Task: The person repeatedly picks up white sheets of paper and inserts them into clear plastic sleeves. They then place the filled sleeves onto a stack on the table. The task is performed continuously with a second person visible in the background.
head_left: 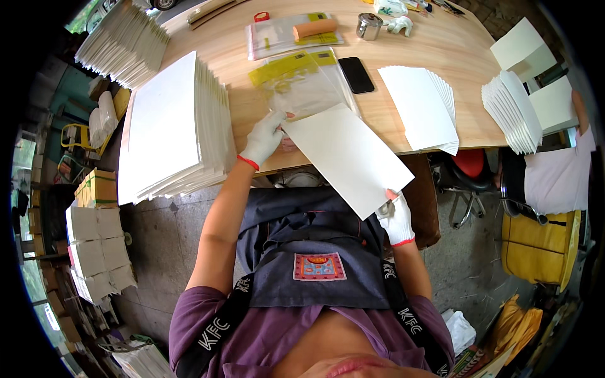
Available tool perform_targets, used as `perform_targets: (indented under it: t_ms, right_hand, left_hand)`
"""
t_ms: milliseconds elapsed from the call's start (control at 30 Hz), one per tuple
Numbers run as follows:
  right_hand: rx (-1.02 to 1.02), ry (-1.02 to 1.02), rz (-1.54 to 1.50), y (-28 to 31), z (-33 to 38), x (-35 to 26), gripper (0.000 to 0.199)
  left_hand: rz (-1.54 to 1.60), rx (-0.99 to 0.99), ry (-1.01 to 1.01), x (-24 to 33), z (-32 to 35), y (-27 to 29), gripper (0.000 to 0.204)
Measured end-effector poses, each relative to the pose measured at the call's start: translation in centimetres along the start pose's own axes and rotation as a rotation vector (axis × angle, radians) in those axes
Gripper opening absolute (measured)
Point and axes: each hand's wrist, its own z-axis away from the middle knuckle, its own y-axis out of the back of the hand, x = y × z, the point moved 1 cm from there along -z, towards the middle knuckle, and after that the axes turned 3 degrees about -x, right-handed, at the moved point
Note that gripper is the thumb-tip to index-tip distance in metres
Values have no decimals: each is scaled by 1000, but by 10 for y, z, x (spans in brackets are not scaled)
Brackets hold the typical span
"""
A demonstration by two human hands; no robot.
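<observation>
A white rectangular card (350,157) is held slanted over my lap at the table's front edge. My left hand (263,138), in a white glove with bare fingertips and a red cuff, pinches its upper left corner. My right hand (395,217), gloved the same way, grips its lower right end, with the thumb on top. Just beyond the card lie clear plastic bags (296,85) with yellow-green printed tops, partly covered by it. To the right, a fanned stack of white cards (419,107) rests near the edge.
A tall stack of white sheets (167,126) stands on the left of the wooden table (463,63). A black phone (357,75), a metal cup (368,27) and a brown roll (315,29) lie further back. Another person's arm (578,112) is at the far right, beside folded cards (513,110).
</observation>
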Motion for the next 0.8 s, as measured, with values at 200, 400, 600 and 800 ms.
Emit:
perform_targets:
  t_ms: [200, 400, 600, 800]
  right_hand:
    - [112, -10, -35, -32, 11, 13, 21]
    - [26, -17, 92, -47, 32, 15, 15]
    - [66, -42, 83, -59, 41, 15, 21]
    - [38, -72, 272, -52, 41, 22, 20]
  left_hand:
    - [-121, 134, -130, -3, 25, -22, 36]
    - [1020, 652, 140, 1, 41, -104, 38]
    - [2343, -60, 297, 28, 13, -146, 35]
    - [1403, -189, 152, 13, 46, -194, 30]
